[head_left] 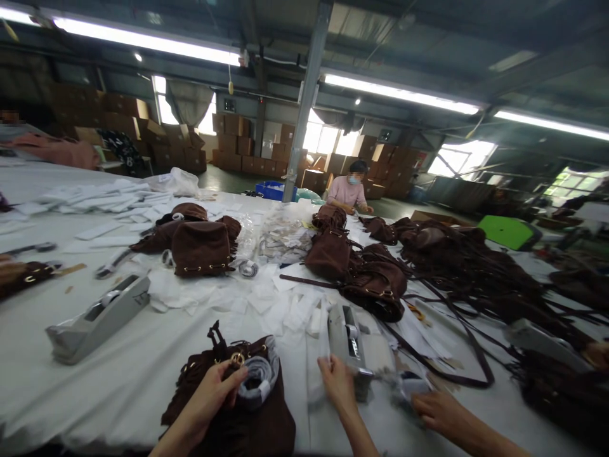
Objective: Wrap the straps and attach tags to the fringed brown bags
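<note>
Brown suede fringed bag [238, 425] lies at six o'clock, left hand [209, 397] pinching its gold buckle [236, 359]; right hand [337, 381] half-open beside a tape dispenser [349, 346]; more bags [330, 254] wait at twelve among white tissue paper [285, 304].

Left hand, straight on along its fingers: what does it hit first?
Likely the grey-white bundle in the mouth of the brown suede fringed bag, just past the fingertips of the left hand. The gold buckle sits close by, so depth could make that first instead.
</note>
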Available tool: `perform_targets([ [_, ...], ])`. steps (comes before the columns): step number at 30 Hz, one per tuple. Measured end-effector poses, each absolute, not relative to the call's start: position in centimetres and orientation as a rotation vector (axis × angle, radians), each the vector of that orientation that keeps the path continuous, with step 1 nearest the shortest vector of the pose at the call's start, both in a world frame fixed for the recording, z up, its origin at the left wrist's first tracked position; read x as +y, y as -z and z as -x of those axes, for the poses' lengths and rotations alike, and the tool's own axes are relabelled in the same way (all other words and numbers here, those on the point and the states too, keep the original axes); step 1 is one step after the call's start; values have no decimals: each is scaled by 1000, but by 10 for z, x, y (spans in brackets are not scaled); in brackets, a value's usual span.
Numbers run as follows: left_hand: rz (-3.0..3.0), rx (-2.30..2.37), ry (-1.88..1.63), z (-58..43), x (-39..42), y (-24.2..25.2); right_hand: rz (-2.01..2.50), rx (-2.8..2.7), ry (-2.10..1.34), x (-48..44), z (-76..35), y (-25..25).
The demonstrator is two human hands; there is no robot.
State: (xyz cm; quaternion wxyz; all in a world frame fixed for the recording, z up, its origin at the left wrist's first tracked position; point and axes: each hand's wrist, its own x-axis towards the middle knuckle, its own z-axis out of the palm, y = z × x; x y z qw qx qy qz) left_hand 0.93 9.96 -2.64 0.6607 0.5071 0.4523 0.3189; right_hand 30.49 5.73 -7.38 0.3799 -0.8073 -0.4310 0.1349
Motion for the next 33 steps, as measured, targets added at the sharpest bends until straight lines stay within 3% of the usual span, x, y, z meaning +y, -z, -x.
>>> perform_targets([
  [4,-1148,1029,-730,-9,99,30,2159,-1495,150,83,-295,39],
  [11,-1168,1053,-692,-12,99,31,2029,-2187,-111,178,-269,23],
  [24,-1080,1036,-721,-13,108,47,2618,-1880,-59,182,-317,50],
  [33,-1017,1034,-790,-15,107,60,2572,-1781,-42,232,-266,68],
])
